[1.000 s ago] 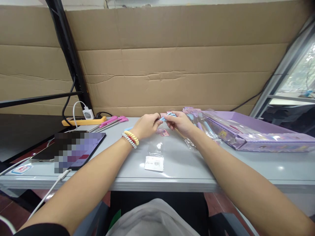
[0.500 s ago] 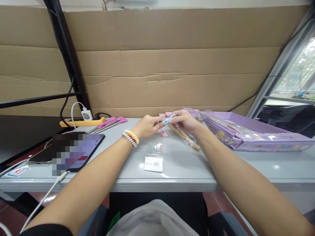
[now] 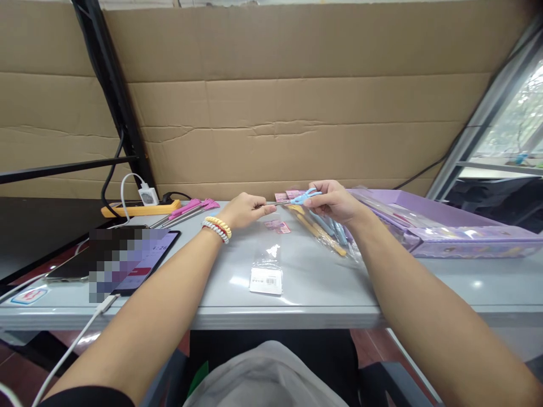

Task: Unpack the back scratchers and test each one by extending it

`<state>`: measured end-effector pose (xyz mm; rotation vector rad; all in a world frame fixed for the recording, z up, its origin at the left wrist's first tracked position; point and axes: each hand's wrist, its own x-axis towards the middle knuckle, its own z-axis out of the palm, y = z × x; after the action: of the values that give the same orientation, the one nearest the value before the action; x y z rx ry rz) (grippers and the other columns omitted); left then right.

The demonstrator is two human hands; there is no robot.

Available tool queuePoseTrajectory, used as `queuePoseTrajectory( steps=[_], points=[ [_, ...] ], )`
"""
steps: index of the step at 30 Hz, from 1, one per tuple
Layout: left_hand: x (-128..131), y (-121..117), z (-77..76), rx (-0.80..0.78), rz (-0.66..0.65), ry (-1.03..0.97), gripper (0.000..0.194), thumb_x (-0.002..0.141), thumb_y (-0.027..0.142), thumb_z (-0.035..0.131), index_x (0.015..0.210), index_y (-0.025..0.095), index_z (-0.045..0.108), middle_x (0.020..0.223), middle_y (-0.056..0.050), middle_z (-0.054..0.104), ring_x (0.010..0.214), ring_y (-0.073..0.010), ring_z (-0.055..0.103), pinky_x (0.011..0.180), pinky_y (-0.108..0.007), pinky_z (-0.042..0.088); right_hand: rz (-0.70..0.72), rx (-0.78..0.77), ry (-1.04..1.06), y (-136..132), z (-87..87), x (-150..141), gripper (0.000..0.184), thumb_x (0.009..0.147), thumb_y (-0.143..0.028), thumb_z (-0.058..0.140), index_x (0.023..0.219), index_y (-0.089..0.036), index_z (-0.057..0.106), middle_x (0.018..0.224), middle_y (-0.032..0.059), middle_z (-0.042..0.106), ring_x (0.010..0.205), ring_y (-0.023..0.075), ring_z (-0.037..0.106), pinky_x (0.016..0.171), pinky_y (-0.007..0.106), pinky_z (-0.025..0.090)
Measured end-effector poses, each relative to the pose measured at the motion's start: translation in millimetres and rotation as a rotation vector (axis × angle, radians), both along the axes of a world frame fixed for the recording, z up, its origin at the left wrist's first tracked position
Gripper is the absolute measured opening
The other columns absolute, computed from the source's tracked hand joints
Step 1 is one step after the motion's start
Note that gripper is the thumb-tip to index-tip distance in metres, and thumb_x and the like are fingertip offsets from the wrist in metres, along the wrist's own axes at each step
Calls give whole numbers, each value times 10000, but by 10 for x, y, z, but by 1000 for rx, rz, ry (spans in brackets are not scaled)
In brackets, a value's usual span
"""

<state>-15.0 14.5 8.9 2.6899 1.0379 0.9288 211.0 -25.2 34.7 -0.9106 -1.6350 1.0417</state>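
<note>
One slim metal rod with a light-blue plastic end is held roughly level above the grey counter: the metal is pinched in the closed fingers of the left hand, the blue end in those of the right hand. A steady two-ended grip seems called for. One clear packet with a white barcode label and one purple box are seen; the wrapped utensils cannot be counted.

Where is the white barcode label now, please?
In the head view, the white barcode label lies right of the tablet, at the near end of the clear plastic sleeve, close to the front edge of the gray table.
</note>
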Motion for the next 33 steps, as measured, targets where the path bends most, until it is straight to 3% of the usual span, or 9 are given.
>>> queuePoseTrajectory(
  steps=[3, 7, 12, 19, 22, 27, 33],
  points=[
    [-75, 1, -20, 31, 65, 26, 480, 823, 572, 394, 595, 176, 541, 497, 34, 430, 489, -95, 373, 482, -237, 250, -22, 22, -3, 47, -65, -27, 333, 527, -221, 738, 539, -175, 409, 413, -54, 436, 357, 46, 349, 357, 205, 201],
    [-63, -55, -52, 82, 91, 92, 292, 858, 392, 407, 906, 216, 635, 738, -3, 637, 665, -139, 543, 581, -238, 363, 13, 3, -59, 123, -209, -90, 263, 623, -288, 714, 669, -174, 482, 392, -64, 422, 355, 65, 364, 381, 211, 254],
    [77, -135, -75, 169, 79, 105, 312, 862, 214, 364, 1068, 213, 598, 1056, -33, 647, 946, -171, 578, 805, -279, 425, -25, 25, -72, 150, -263, -136, 236, 643, -286, 697, 733, -173, 510, 401, -61, 440, 359, 74, 379, 382, 209, 263],
    [245, -218, -84, 197, -29, 116, 291, 885, 220, 366, 1047, 170, 602, 934, -65, 637, 876, -161, 579, 780, -268, 436, -17, 13, -74, 113, -256, -240, 234, 614, -278, 696, 653, -164, 495, 438, -50, 452, 368, 67, 392, 369, 207, 276],
    [271, -240, -73, 203, 0, 103, 277, 891, 246, 380, 1010, 159, 615, 889, -69, 636, 832, -165, 580, 759, -274, 434, 18, 5, -82, 122, -279, -278, 270, 599, -312, 711, 647, -165, 490, 445, -48, 458, 368, 70, 402, 365, 208, 275],
    [261, -274, -27, 294, 42, 106, 250, 878, 252, 411, 1025, 174, 596, 941, -73, 622, 880, -176, 581, 772, -277, 434, 36, -57, 83, 138, -259, -262, 305, 584, -337, 731, 696, -168, 503, 447, -50, 453, 383, 71, 389, 365, 202, 256],
    [291, -288, -38, 305, 205, 291, 285, 919, 286, 318, 1041, 146, 535, 915, -104, 633, 810, -227, 610, 661, -310, 425, 21, -65, 85, 130, -254, -269, 283, 631, -360, 707, 681, -163, 510, 416, -48, 411, 379, 70, 350, 369, 209, 254]
  ],
)
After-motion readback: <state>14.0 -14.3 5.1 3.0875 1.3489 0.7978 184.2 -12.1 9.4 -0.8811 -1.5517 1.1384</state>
